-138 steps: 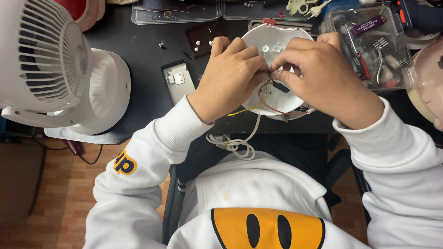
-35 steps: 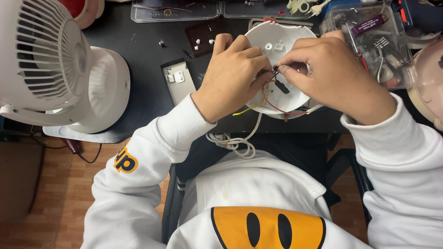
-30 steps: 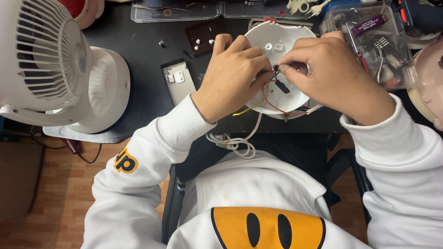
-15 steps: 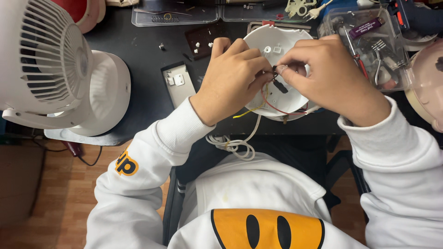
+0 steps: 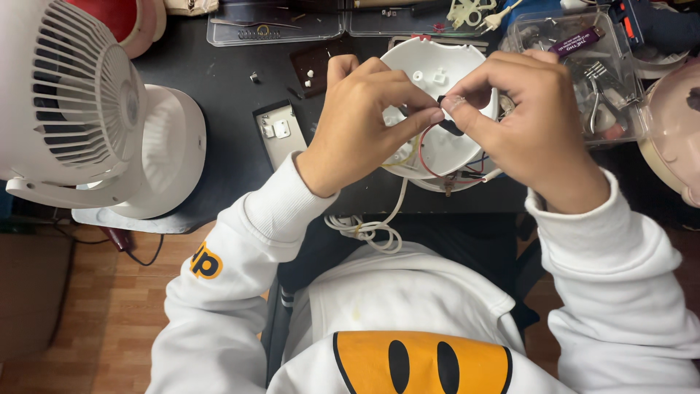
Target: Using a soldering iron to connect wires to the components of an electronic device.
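A round white plastic housing (image 5: 437, 66) lies open at the near edge of a dark table (image 5: 219, 95), with red, yellow and blue wires (image 5: 467, 164) inside. My left hand (image 5: 361, 120) and my right hand (image 5: 521, 120) meet over it. Both pinch a small black part (image 5: 447, 125) with a red wire on it between thumb and fingertips. A white cord (image 5: 372, 226) runs from the housing down to my lap in a loose coil.
A white fan (image 5: 80, 109) stands at the left on the table. A small grey metal plate (image 5: 277, 131) lies beside the housing. Clear plastic boxes (image 5: 598, 66) with tools and parts sit at the right and along the back. A pinkish round object (image 5: 674, 131) is at the far right.
Both hands have stayed on the small black part over the housing, with only slight finger shifts. The view has drifted a little.
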